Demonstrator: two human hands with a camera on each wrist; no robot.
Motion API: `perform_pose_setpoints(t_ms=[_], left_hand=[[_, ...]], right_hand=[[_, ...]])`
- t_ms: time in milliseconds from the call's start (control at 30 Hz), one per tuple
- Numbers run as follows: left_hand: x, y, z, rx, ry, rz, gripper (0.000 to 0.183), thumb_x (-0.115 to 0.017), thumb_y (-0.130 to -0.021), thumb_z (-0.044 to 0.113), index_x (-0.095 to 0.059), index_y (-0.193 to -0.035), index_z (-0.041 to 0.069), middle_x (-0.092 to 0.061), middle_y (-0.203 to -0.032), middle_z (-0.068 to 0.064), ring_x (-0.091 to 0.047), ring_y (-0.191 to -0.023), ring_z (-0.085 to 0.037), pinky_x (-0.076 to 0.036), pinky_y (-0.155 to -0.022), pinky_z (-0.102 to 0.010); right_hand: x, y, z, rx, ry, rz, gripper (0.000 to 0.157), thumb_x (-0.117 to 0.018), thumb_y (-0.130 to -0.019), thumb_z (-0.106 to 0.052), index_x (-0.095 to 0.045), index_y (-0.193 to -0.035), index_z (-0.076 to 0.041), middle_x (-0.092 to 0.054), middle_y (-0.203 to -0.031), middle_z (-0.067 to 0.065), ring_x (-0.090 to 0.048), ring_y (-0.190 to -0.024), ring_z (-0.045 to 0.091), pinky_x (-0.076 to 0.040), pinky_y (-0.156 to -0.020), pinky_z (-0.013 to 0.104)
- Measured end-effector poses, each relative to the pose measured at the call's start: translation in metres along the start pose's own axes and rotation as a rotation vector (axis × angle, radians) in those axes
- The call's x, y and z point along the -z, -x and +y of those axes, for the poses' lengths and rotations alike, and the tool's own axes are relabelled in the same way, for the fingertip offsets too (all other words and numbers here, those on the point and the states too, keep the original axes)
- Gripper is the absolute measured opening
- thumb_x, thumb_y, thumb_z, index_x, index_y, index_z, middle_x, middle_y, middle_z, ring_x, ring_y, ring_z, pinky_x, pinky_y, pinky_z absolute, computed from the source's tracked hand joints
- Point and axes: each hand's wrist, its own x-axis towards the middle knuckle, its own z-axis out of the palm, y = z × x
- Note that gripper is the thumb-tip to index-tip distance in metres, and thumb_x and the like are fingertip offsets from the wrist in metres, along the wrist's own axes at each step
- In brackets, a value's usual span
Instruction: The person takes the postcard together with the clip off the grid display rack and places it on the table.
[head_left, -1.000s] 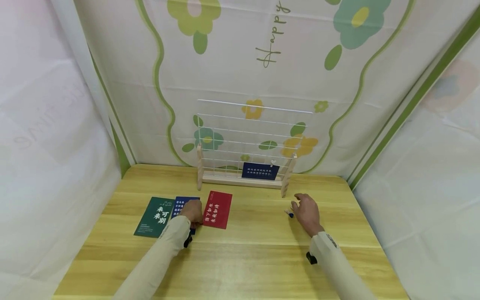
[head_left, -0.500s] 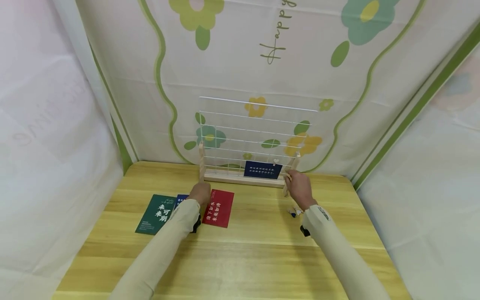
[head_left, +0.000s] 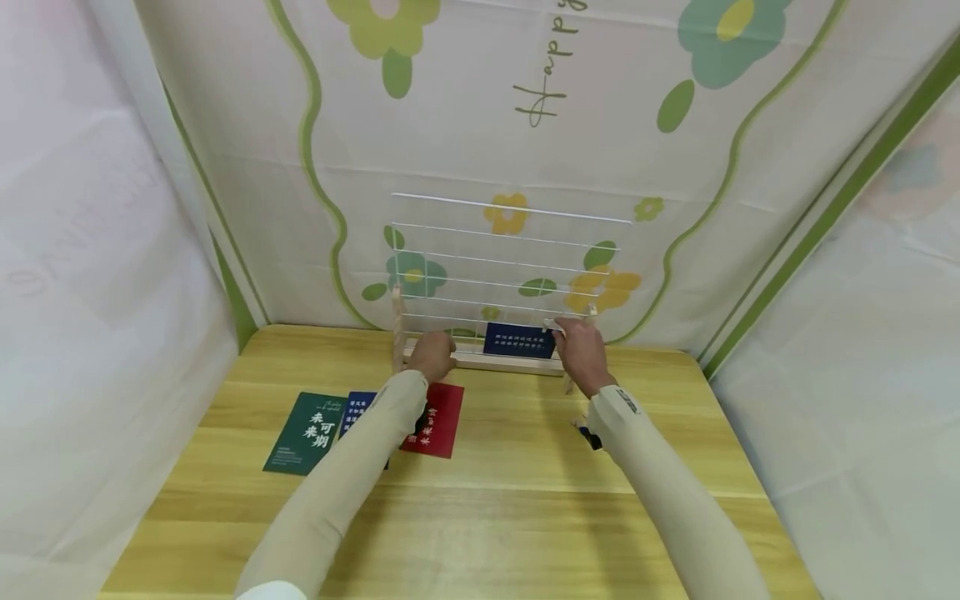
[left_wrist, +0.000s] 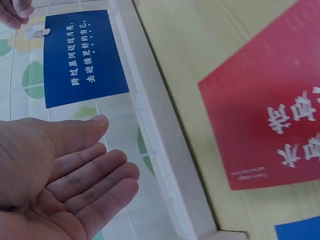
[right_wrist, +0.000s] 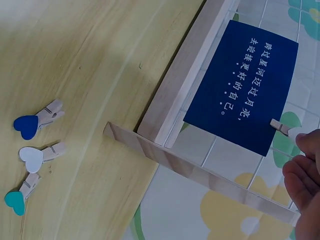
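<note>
A dark blue card (head_left: 517, 340) with white writing stands against the white wire grid (head_left: 510, 206) of a wooden-footed rack. A small clothespin with a white heart (right_wrist: 281, 126) clips the card's edge to the grid. My right hand (head_left: 581, 354) is right at that clothespin, fingers loosely bent; in the right wrist view the thumb overlaps the heart, while the left wrist view shows a slight gap. My left hand (left_wrist: 75, 185) hovers before the grid left of the card, fingers extended and holding nothing.
On the table lie a green card (head_left: 303, 433), a blue card (head_left: 358, 407) and a red card (head_left: 448, 417), partly under my left arm. Three heart clothespins, dark blue (right_wrist: 26, 127), white (right_wrist: 32, 159) and teal (right_wrist: 15, 202), lie right of the rack.
My left hand has moved from the blue card on the table up to the grid. The right hand has gone from beside the loose clothespins up to the clipped one.
</note>
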Motion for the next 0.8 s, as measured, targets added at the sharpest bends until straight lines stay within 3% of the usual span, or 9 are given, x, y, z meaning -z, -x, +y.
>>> perform_pose_setpoints(t_ms=[100,233,300,433,533,633,733,800], left_hand=[[0.001,-0.007,0.005,-0.010,0.010,0.016,0.030,-0.073,-0.086,0.011,-0.071,-0.115,0.000,-0.071,-0.116,-0.013,-0.065,-0.110,-0.029,-0.054,-0.094,-0.039],[0.003,-0.013,0.012,-0.021,0.003,0.020,0.031,-0.073,-0.086,0.011,-0.071,-0.115,0.000,-0.071,-0.115,-0.013,-0.065,-0.110,-0.030,-0.053,-0.095,-0.040],[0.004,-0.016,0.015,-0.030,-0.009,0.037,0.026,-0.075,-0.085,0.011,-0.072,-0.109,0.000,-0.073,-0.110,-0.012,-0.066,-0.105,-0.028,-0.054,-0.092,-0.039],[0.004,-0.020,0.019,-0.043,-0.027,0.061,0.011,-0.076,-0.084,0.011,-0.071,-0.081,0.001,-0.069,-0.080,-0.005,-0.059,-0.078,-0.018,-0.051,-0.074,-0.034],[0.004,-0.023,0.021,-0.034,-0.021,0.056,0.022,-0.075,-0.085,0.011,-0.062,-0.069,0.002,-0.055,-0.067,-0.003,-0.045,-0.070,-0.018,-0.043,-0.066,-0.034],[0.003,-0.023,0.025,-0.020,0.002,0.057,0.012,-0.076,-0.084,0.010,-0.070,-0.080,0.001,-0.065,-0.076,-0.004,-0.057,-0.077,-0.019,-0.050,-0.072,-0.034],[0.005,-0.024,0.026,-0.020,0.033,0.054,0.017,-0.075,-0.084,0.009,-0.074,-0.099,0.000,-0.073,-0.096,-0.010,-0.066,-0.095,-0.028,-0.054,-0.084,-0.039],[0.005,-0.026,0.028,-0.027,0.049,0.046,0.020,-0.074,-0.085,0.009,-0.074,-0.103,0.000,-0.073,-0.101,-0.012,-0.066,-0.099,-0.030,-0.054,-0.087,-0.040]], right_hand=[[0.001,-0.003,0.001,0.000,-0.001,0.010,0.022,-0.067,-0.092,-0.007,-0.071,-0.113,-0.001,-0.074,-0.105,0.017,-0.071,-0.091,0.034,-0.057,-0.079,0.047],[0.001,-0.007,0.002,0.010,-0.007,0.026,0.019,-0.067,-0.092,-0.006,-0.073,-0.109,-0.001,-0.075,-0.103,0.016,-0.072,-0.090,0.033,-0.058,-0.078,0.046],[0.002,-0.008,0.001,0.019,-0.014,0.033,0.018,-0.066,-0.092,-0.006,-0.073,-0.108,-0.001,-0.075,-0.103,0.016,-0.072,-0.090,0.033,-0.058,-0.077,0.045],[0.003,-0.010,-0.002,0.031,-0.028,0.040,0.018,-0.066,-0.092,-0.005,-0.073,-0.108,0.000,-0.074,-0.103,0.017,-0.072,-0.091,0.033,-0.058,-0.078,0.044],[0.003,-0.010,-0.004,0.035,-0.038,0.036,0.015,-0.066,-0.092,-0.005,-0.073,-0.104,-0.001,-0.075,-0.100,0.016,-0.072,-0.089,0.031,-0.058,-0.077,0.043],[0.002,-0.009,-0.006,0.035,-0.034,0.025,0.013,-0.066,-0.092,-0.006,-0.074,-0.103,-0.002,-0.075,-0.099,0.015,-0.072,-0.087,0.029,-0.059,-0.076,0.042],[0.001,-0.011,-0.008,0.034,-0.014,0.013,0.015,-0.067,-0.092,-0.008,-0.073,-0.105,-0.003,-0.075,-0.101,0.015,-0.072,-0.088,0.030,-0.059,-0.076,0.042],[0.001,-0.012,-0.010,0.033,-0.005,0.010,0.017,-0.067,-0.092,-0.009,-0.072,-0.108,-0.002,-0.074,-0.103,0.016,-0.072,-0.090,0.031,-0.059,-0.077,0.042]])
